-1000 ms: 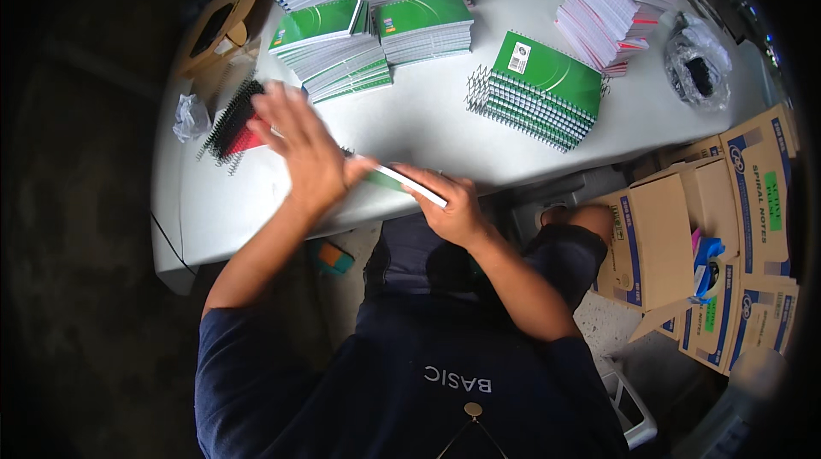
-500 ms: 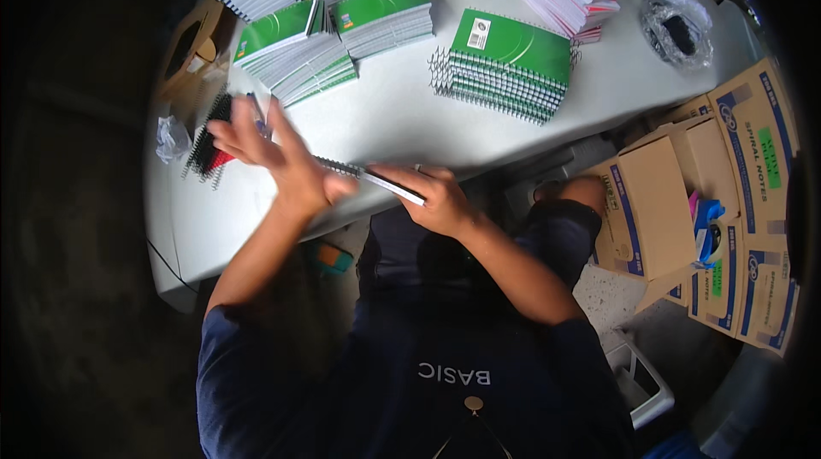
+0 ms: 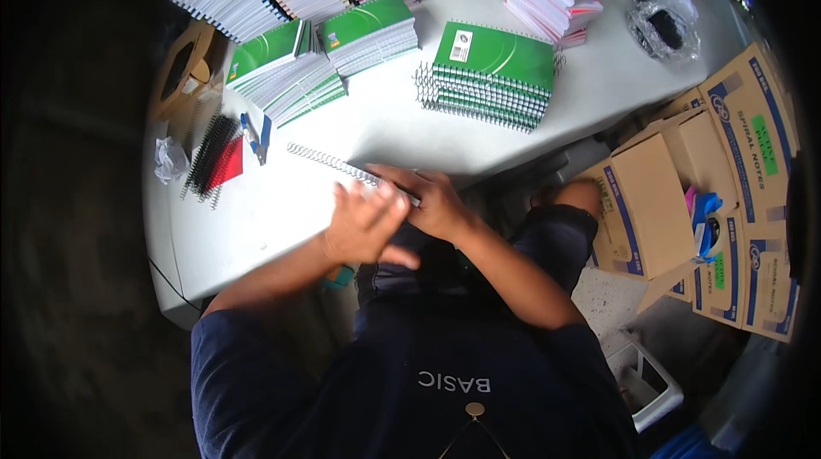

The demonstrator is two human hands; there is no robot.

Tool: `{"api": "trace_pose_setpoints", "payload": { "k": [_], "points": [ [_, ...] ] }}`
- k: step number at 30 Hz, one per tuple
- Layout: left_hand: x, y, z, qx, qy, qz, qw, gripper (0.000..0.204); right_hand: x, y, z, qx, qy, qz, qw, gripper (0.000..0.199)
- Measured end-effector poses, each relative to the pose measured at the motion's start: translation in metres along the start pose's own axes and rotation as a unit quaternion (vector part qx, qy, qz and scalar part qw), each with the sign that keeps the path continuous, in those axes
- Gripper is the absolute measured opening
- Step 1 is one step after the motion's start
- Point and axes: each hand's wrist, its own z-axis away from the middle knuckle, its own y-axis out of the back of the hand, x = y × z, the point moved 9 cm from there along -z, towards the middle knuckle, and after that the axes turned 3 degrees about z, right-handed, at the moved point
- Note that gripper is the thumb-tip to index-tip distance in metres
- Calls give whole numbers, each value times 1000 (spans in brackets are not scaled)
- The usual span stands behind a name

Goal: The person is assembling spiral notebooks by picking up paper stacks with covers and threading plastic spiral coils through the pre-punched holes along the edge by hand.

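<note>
Head view: fingers of the right hand [image 3: 438,205] grip a thin white-edged, spiral-coiled paper notebook [image 3: 329,160] at the white tabletop's [image 3: 274,224] near edge; the left hand [image 3: 363,224] spreads wide alongside. Green-covered coiled notebooks [image 3: 496,61], right, look finished; green-covered uncoiled stacks [image 3: 299,87], left, seemingly remain.

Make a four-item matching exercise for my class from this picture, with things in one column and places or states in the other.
Column 1
1. Right hand
2. Left hand
3. Black spiral coils
4. Open cardboard box

Column 2
A. Off the table, toward the person's right
B. Gripping a spiral-bound notebook
C. On the table, toward the person's left
D. Fingers spread, blurred

Pairs: 1-B, 2-D, 3-C, 4-A
</note>
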Motion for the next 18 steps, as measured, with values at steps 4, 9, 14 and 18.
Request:
{"api": "trace_pose_setpoints", "payload": {
  "k": [4, 9, 14, 18],
  "points": [
    [-29, 1, -22, 74, 125, -8, 989, 99, 5, -18, 8, -39, -17, 23, 999, 39],
    [-8, -12, -8, -31, 135, 62, 988, 80, 27, 5, -5, -2, -96, -69, 993, 31],
    [-34, -1, -75, -139, 162, 84, 973, 32, 33, 7, -1, -3, -95, -80, 992, 17],
    [-38, 2, -86, -176, 151, 119, 965, 29, 50, -4, 6, -42, -145, -84, 985, 19]
  ]
}}
